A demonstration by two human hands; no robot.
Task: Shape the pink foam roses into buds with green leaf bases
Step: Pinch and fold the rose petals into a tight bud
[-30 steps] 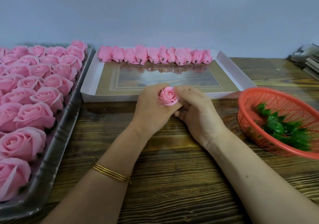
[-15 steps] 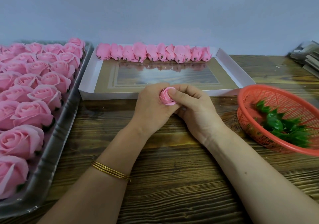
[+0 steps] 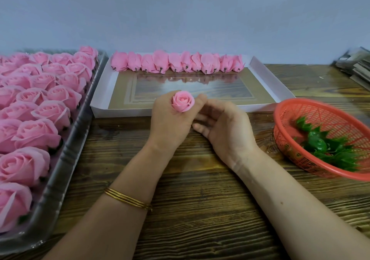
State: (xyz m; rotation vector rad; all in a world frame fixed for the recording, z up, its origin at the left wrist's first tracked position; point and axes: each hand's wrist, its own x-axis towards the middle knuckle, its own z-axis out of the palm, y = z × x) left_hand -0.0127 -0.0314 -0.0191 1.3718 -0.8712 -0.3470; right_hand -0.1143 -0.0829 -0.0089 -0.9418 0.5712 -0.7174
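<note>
Fingers of the left hand [image 3: 170,123] are curled around a pink foam rose [image 3: 182,104], and I see it held up with its face to the camera, above the near edge of the white cardboard tray [image 3: 274,79]. The petals are tucked in tight, so it looks like a small round bud. The bottom of the rose is hidden inside the hand. Three gold bangles [image 3: 128,198] sit on the left wrist. The right hand [image 3: 222,125] is just beside the left one, palm turned up a bit, with its fingers loosely bent and holding nothing. Those fingers are blurry. One fingertip is right next to the rose, but I cannot tell if it touches. Both arms reach over the dark wooden tabletop [image 3: 200,209]. On the left is a grey tray [image 3: 58,179] packed with open pink roses [image 3: 40,107] in rows. In the white cardboard tray, a row of finished buds [image 3: 176,62] lies side by side along the far wall, with little dark stubs pointing toward me. The shiny floor of that tray shows their pink shapes like a mirror. On the right stands a red basket [image 3: 320,115] with a small pile of green leaf bases [image 3: 328,147] in it. Far off at the right edge I see a stack of flat grey things [image 3: 356,65], too blurry to name.
</note>
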